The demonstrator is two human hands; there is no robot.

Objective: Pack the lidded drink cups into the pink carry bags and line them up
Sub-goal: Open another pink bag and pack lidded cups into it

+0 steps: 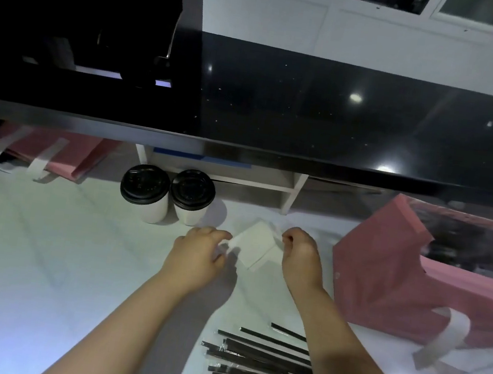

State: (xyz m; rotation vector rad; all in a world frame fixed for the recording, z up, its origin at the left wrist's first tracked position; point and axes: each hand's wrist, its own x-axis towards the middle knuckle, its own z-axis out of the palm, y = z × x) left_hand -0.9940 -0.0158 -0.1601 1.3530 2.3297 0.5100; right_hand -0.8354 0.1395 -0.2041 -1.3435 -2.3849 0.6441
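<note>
Two white lidded cups [147,194] [191,197] with black lids stood side by side on the white bench [42,254], just behind the white napkin [252,244] that both hands pinched: the left hand [199,251] gripped its left corner and the right hand [300,253] its right edge. One pink carry bag [389,281] stood open to the right of the napkin, a flat stack of pink bags [55,152] lay far behind it to the left, and wrapped black straws [263,361] lay in front of it.

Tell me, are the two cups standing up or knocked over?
Standing up. Both cups show their black lids on top, white bodies below, side by side on the table.
</note>
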